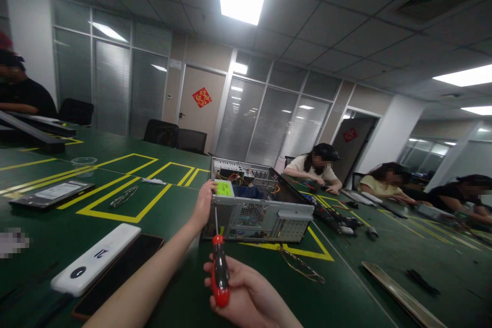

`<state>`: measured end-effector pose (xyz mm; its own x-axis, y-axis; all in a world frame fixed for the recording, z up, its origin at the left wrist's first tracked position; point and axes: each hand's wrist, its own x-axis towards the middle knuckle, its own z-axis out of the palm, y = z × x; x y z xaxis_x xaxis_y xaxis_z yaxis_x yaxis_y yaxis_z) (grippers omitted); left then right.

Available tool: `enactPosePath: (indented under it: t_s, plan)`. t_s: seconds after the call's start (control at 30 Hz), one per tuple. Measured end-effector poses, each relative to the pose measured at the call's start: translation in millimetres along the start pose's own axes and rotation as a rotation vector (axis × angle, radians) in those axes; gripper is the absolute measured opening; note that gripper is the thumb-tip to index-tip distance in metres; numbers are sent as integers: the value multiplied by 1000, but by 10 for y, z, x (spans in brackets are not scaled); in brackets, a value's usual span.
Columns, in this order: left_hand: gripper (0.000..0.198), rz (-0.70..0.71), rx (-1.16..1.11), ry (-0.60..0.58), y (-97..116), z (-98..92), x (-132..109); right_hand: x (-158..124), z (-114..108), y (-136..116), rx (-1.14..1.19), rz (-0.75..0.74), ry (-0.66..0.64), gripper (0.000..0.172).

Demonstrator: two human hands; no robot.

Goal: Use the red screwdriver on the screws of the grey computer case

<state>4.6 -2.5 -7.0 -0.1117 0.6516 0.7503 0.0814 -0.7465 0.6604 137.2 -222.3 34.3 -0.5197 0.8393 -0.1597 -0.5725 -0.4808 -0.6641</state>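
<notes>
An open computer case lies on its side on the green table, its slotted rear panel facing me. Inside, wires and a power supply with a bright green label show at the left. My left hand grips the case's left edge beside that label, its fingertips partly hidden. My right hand is closed around the red and black handle of a screwdriver. The shaft points up and away toward the rear panel below the power supply label; whether the tip touches is unclear.
A white device and a dark phone lie at left, near a hard drive and a plastic cup. Glasses sit right of my hands. Several people work around the table, one behind the case.
</notes>
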Motion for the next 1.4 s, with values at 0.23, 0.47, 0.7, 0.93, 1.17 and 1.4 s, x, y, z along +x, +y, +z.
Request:
enactPosePath:
  t_s: [0.23, 0.47, 0.7, 0.93, 1.17, 1.4]
  plan:
    - [50, -19, 5, -14, 7, -4, 2, 88, 11, 13, -111, -24, -14, 58]
    - [52, -9, -1, 0, -39, 9, 5, 244, 78, 70, -53, 106, 3, 48]
    - [48, -8, 12, -13, -32, -8, 1, 101, 123, -16, 1, 161, 144, 39]
    - [50, 4, 18, -4, -40, -4, -9, 12, 196, -94, -56, 144, -50, 49]
    - [52, 7, 19, -1, -27, -1, 1, 68, 140, -32, 13, 94, 39, 50]
    - [53, 15, 3, 10, -46, 12, 0, 59, 142, -33, 85, 162, 220, 31]
